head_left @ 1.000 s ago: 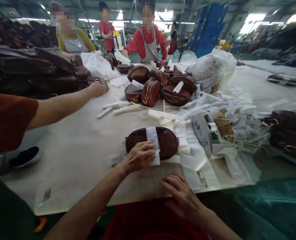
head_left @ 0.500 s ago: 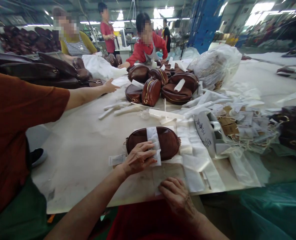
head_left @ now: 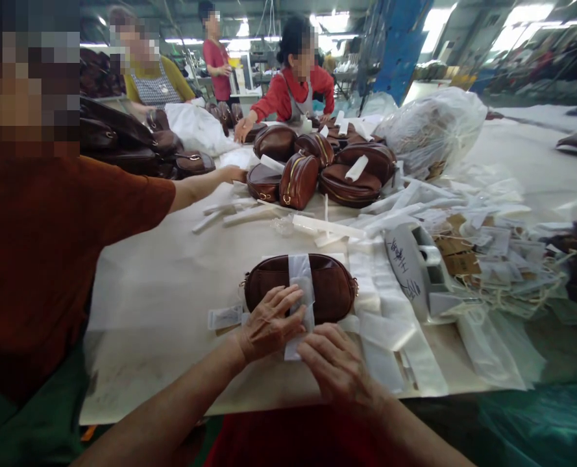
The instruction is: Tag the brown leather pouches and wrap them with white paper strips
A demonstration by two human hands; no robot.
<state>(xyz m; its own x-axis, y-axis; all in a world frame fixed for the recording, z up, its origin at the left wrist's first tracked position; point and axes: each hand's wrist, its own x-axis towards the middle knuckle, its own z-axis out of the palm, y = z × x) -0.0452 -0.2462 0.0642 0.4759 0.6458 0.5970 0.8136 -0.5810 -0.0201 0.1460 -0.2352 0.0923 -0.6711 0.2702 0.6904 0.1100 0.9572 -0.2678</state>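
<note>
A dark brown oval leather bag (head_left: 331, 288) lies on the table in front of me, with small metal rings at both ends. A translucent white strip (head_left: 300, 269) crosses its middle, and its lower end hangs past the bag's near edge. My left hand (head_left: 272, 322) rests on the strip and the bag's front with fingers stretched out. Close beside it, my right hand (head_left: 337, 366) has its bent fingers together at the strip's lower end; the thumb is hidden. A label tag (head_left: 224, 317) lies at the bag's left.
Several brown bags (head_left: 300, 178) are heaped farther back. At right stand a grey tape dispenser (head_left: 407, 272), loose white strips (head_left: 390, 334) and a pile of tags (head_left: 492, 253). A co-worker's arm (head_left: 200, 188) reaches in from the left. A person in red (head_left: 288, 94) leans over the far side.
My right hand has moved up from the table's edge to the strip's lower end, which now hangs lower. The co-worker at left leans in and reaches the heaped bags.
</note>
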